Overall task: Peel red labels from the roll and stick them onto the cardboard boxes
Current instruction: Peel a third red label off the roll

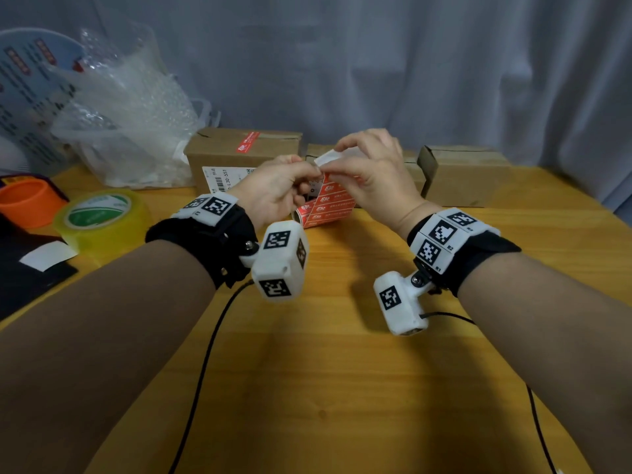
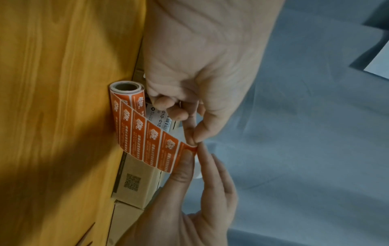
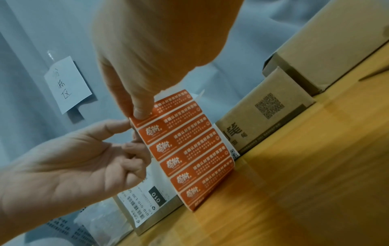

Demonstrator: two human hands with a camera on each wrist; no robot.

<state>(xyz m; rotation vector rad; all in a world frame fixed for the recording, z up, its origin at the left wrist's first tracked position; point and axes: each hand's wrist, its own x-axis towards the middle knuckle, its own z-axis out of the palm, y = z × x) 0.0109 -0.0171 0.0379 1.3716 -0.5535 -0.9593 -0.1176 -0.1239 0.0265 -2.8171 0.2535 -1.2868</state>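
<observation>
A: Where is the roll (image 2: 126,88)?

B: On the table (image 1: 342,371), just in front of the boxes. A strip (image 3: 189,149) of red labels rises from it up to both hands.

A: What is the left hand (image 1: 273,193) doing?

B: Thumb and forefinger pinch the strip's top corner; the other fingers are curled in toward the palm.

A: And the right hand (image 1: 372,172)?

B: It meets the left at that same corner. Its thumb (image 2: 185,159) presses on the top label (image 3: 168,103), with the fingers behind the strip, so it pinches there too. A white flap of backing paper (image 1: 328,157) sticks up between the hands.

A: The boxes?

B: Three stand in a row at the back of the table. The left box (image 1: 239,148) has a red label (image 1: 248,142) on top and a white shipping label on its front. The middle box (image 3: 263,116), with a QR code, is right behind the strip. The right box (image 1: 461,176) stands apart.
</observation>
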